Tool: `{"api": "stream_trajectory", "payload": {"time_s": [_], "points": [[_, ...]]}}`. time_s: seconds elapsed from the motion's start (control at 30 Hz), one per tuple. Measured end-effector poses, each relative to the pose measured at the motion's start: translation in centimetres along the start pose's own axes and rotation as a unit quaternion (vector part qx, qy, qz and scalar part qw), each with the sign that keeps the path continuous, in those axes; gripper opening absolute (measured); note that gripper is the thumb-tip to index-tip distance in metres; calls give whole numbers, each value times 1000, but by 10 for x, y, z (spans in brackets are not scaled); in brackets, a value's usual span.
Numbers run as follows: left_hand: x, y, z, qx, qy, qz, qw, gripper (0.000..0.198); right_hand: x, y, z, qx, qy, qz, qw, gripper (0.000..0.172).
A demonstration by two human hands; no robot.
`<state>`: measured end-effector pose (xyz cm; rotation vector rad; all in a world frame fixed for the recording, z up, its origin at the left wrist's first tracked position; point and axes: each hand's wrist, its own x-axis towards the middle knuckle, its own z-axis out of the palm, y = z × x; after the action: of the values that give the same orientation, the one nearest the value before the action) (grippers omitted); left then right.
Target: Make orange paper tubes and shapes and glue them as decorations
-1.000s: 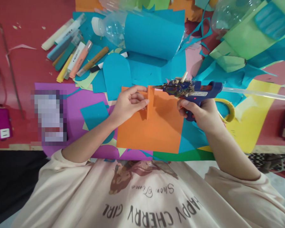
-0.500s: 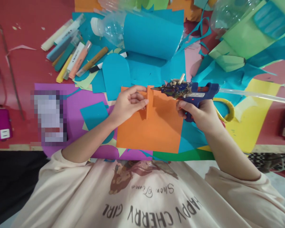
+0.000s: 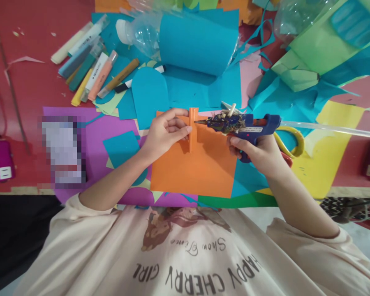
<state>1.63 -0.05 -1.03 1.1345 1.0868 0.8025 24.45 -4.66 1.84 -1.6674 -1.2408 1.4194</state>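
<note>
My left hand (image 3: 169,129) pinches a narrow folded strip of orange paper (image 3: 193,133) by its left edge, holding it upright in the view. Beneath it lies an orange paper sheet (image 3: 197,176). My right hand (image 3: 255,150) is wrapped round the grip of a dark blue glue gun (image 3: 249,125), whose small red light shows. The gun's nozzle points left, its tip at the strip's right side, a little below the top end. Dried glue and scraps cling round the nozzle. From the gun's back a clear glue stick (image 3: 329,126) sticks out to the right.
A plastic bottle wrapped in blue paper (image 3: 197,43) lies behind my hands. Several markers (image 3: 101,78) are heaped at the back left. A blurred phone (image 3: 63,150) rests on purple paper (image 3: 95,144). Yellow-handled scissors (image 3: 299,142) lie beside my right hand on yellow paper (image 3: 336,152).
The glue gun's tip has moved down slightly along the orange strip from near its top end. My left hand keeps its pinch on the strip, almost still.
</note>
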Motion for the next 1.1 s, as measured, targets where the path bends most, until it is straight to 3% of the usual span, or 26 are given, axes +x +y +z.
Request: {"api": "stream_trajectory", "payload": {"time_s": [1.1], "points": [[7,-11,-3,-56,-7,69,996,41,-25,21,1,-49,-35,2,998,26]]}}
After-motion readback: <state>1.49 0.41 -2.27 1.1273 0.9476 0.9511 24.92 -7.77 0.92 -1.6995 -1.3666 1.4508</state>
